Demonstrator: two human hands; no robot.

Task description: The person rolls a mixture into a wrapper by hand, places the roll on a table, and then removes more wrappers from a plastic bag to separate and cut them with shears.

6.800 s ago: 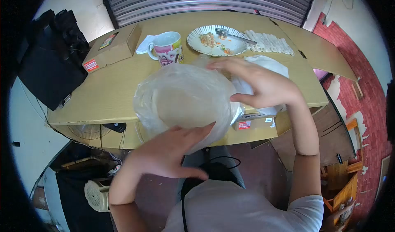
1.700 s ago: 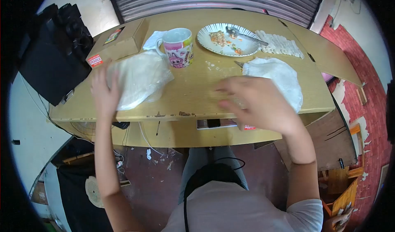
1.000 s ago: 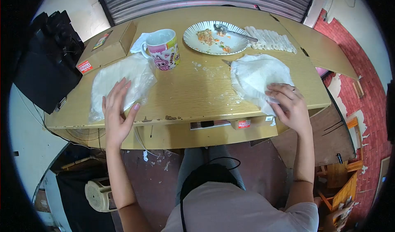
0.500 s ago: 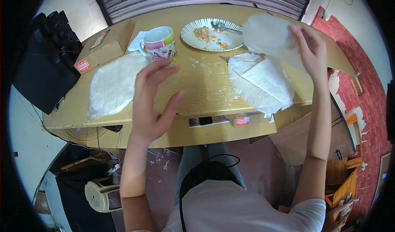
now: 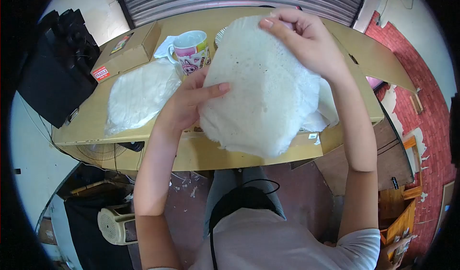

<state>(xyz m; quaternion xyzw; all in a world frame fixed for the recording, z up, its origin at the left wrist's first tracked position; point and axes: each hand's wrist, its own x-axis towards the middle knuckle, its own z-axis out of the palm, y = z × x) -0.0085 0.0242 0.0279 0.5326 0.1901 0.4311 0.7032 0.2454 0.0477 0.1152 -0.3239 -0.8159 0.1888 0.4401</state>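
Observation:
I hold a thin, round white wrapper sheet (image 5: 261, 88) up in front of me, above the table's near edge. My left hand (image 5: 189, 102) grips its left edge with the thumb on top. My right hand (image 5: 302, 37) pinches its top edge. The sheet hides most of the paper plate (image 5: 221, 34) and part of the stack of white wrappers (image 5: 326, 109) lying at the right of the wooden table (image 5: 96, 121).
A clear plastic bag of wrappers (image 5: 136, 95) lies at the left of the table. Behind it stand a pink pig mug (image 5: 191, 52) and a cardboard box (image 5: 127, 49) with a FRAGILE sticker. A black bag (image 5: 52, 64) sits at the far left.
My right hand has brought a single wrapper from the stack to the middle. My left hand has come up and taken hold of its left edge.

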